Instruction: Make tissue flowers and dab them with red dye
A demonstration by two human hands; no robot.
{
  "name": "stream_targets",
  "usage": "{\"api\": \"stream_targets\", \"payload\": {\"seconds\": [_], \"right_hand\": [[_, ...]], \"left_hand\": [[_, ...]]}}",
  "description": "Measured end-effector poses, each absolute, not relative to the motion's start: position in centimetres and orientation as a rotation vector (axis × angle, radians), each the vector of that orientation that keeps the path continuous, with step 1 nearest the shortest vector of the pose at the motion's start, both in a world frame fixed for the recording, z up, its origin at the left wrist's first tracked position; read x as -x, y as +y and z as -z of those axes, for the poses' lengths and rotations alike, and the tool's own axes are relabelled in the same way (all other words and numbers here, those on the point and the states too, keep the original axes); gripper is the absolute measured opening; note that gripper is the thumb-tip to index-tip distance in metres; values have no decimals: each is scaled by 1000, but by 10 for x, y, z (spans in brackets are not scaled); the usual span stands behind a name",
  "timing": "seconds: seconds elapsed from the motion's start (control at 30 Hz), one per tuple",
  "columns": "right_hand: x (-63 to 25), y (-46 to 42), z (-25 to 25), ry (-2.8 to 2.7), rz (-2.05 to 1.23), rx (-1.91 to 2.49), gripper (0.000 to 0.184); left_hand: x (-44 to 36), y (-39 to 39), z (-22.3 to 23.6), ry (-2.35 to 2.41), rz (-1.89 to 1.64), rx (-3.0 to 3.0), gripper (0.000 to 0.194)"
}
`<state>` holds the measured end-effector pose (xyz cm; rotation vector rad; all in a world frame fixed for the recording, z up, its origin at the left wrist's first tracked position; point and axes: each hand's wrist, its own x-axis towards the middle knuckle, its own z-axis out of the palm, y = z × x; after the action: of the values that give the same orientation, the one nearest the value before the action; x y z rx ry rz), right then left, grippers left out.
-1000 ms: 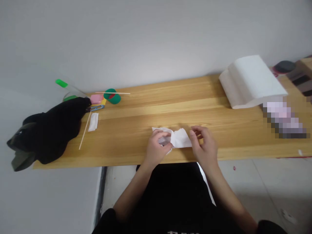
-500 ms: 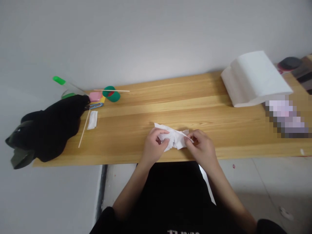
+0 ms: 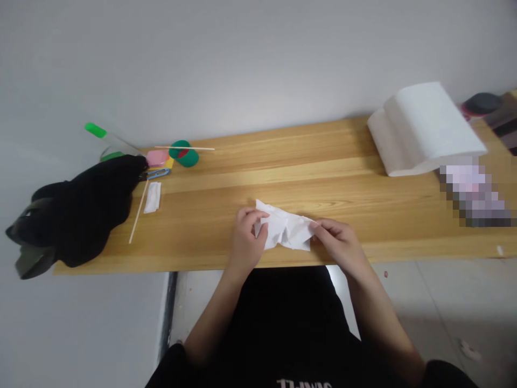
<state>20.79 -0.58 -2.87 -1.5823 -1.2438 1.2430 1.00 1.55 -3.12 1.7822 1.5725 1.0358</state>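
Observation:
A crumpled white tissue (image 3: 285, 226) lies low over the front middle of the wooden table, spread between my two hands. My left hand (image 3: 248, 237) curls round its left edge, with thumb and index finger at the paper and the other fingertips partly hidden. At the opposite side, my right hand (image 3: 337, 237) pinches the right corner between thumb and forefinger. Folds run down the tissue's centre, and its upper left corner sticks up past my left fingers.
A stack of white paper towels (image 3: 428, 129) stands back right, beside a blurred-out flat object (image 3: 476, 194). To the left lie a black cloth (image 3: 92, 210), a folded tissue (image 3: 152, 197), a thin stick (image 3: 138, 213), blue-handled snips (image 3: 158, 173), a pink block (image 3: 157, 158) and a green cup (image 3: 186, 155).
The tissue has been pulled out wider and flatter. My left hand has shifted a little left, and my right hand slightly right, still pinching its corner.

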Motion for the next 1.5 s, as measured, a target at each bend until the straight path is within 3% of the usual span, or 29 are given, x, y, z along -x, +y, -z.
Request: {"api": "stream_targets", "payload": {"seconds": [0.17,0.3,0.6,0.8,1.0,1.2,1.33,1.5], "right_hand": [[-203,-8,22,-1232,-1371,1431,33],[-200,-12,21,-1271,-1406,1300,21],[-206,-14,9,-1479,-1282,1228,14],[-207,-14,10,-1469,-1304,1226,17],[-205,-14,17,-1347,-1350,1352,31],[-202,-14,15,-1282,-1382,1353,27],[-202,-14,14,-1301,-1413,1283,24],[-202,-16,15,-1364,-1328,1288,22]], "left_hand": [[-24,2,12,1421,-1108,-2129,15],[-34,-2,4,1141,-973,-1968,14],[-34,-1,6,1156,-869,-1933,21],[-37,-2,3,1173,-852,-1971,16],[-39,-3,-1,1226,-757,-2276,15],[-35,-19,-23,1047,-1043,-2314,47],[-35,-23,-31,686,-825,-2126,48],[-40,-17,-9,1200,-932,-1844,31]]}}
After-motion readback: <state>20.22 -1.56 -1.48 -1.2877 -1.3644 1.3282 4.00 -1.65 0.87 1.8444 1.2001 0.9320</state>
